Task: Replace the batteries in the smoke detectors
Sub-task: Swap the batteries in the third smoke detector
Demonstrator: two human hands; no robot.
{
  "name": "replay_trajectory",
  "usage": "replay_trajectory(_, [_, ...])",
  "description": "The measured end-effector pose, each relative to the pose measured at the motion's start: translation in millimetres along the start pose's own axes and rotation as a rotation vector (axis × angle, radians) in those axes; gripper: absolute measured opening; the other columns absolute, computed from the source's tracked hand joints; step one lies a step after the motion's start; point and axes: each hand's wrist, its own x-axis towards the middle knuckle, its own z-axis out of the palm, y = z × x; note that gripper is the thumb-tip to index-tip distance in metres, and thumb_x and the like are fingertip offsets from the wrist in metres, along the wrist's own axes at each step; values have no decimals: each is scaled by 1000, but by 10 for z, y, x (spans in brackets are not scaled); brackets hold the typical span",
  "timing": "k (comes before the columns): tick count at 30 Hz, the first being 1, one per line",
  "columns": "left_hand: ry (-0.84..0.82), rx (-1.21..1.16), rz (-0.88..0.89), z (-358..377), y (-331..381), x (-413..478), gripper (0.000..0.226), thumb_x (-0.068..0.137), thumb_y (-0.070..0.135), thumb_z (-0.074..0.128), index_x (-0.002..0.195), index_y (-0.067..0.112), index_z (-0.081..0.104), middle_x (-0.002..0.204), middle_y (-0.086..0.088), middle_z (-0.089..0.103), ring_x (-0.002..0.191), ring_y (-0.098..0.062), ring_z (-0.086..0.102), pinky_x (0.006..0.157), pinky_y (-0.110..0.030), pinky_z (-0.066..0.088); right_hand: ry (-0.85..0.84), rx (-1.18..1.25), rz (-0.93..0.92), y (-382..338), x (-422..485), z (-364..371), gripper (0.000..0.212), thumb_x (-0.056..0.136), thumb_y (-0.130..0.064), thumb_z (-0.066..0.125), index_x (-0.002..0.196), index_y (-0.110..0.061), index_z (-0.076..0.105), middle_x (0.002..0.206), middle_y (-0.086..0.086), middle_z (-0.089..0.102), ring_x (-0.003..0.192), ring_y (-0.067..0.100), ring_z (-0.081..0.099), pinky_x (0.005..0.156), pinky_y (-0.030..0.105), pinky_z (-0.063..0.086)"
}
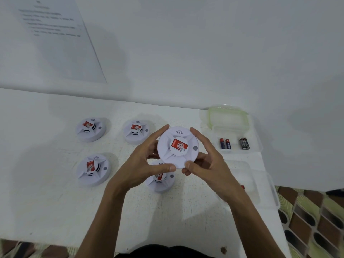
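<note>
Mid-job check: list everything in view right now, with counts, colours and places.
held smoke detector: 1, white, red label, above table centre
other smoke detectors: 4, white, red labels, table left and centre; nearest partly hidden
red-and-blue batteries: 2, in clear tray, right
black batteries: 2, same tray
clear tray: 1, table right
green-rimmed container: 1, clear, behind tray
clear box: 1, near right edge
printed sheet: 1, white, wall upper left
table: 1, white
left hand, right hand: 2, gripping held detector's rim

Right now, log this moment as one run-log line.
left hand: grips smoke detector | right hand: grips same detector | table: four more detectors | clear tray: four batteries
</note>
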Motion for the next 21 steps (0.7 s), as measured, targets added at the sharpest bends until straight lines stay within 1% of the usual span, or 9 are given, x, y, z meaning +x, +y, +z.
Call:
replay_trajectory(2, [-1, -6, -6, 3, -8, 3, 88, 68, 39, 78, 138, 48, 26, 132, 29, 48, 120, -5, 52, 90, -23, 51, 0, 3, 3, 1, -3, -2, 76, 89, 1, 65, 145, -41, 34, 108, -1, 73, 80, 23, 72, 73, 26, 57])
replay_trajectory(5, [0, -9, -10, 9, -15, 3, 88, 68, 39, 78, 137, 50, 26, 132, 28, 49, 119, -5, 53, 89, -23, 51, 3, -3, 1, 17, 5, 0, 76, 89, 1, 65, 143, -42, 35, 108, -6, 73, 81, 23, 72, 72, 26, 57])
replay_trajectory(8, [-2, -17, -10, 13, -23, 1, 88, 67, 44, 78, 138, 49, 26, 134, 25, 49, 120, -8, 53, 91, -25, 51, 1, -4, 0, 39, 16, -3, 76, 89, 1, 65, 142, -44, 35, 108, -6, 72, 81, 24, 72, 72, 26, 57])
replay_trajectory(12, [-1, -15, -4, 11, -28, 1, 88, 66, 47, 77, 138, 50, 26, 133, 26, 49, 120, -7, 52, 91, -25, 51, -3, -9, -9, 53, 23, -7, 75, 89, 1, 65, 141, -44, 35, 109, -10, 72, 80, 24, 72, 72, 26, 57])
replay_trajectory(18, [-2, -8, 0, 12, -40, 11, 88, 66, 49, 76, 138, 51, 25, 133, 30, 47, 120, -6, 52, 90, -22, 50, 6, -12, -9, 81, 44, -8, 76, 89, 0, 66, 141, -45, 35, 110, -11, 71, 81, 24, 72, 72, 27, 58])
replay_trajectory(21, [-2, -8, -1, 15, -56, 16, 88, 67, 49, 76, 138, 50, 24, 133, 29, 47, 120, -6, 52, 92, -25, 51, 11, -10, -6, 96, 51, -10, 75, 88, 0, 66, 139, -47, 35, 110, -12, 71, 82, 24, 72, 72, 26, 58])
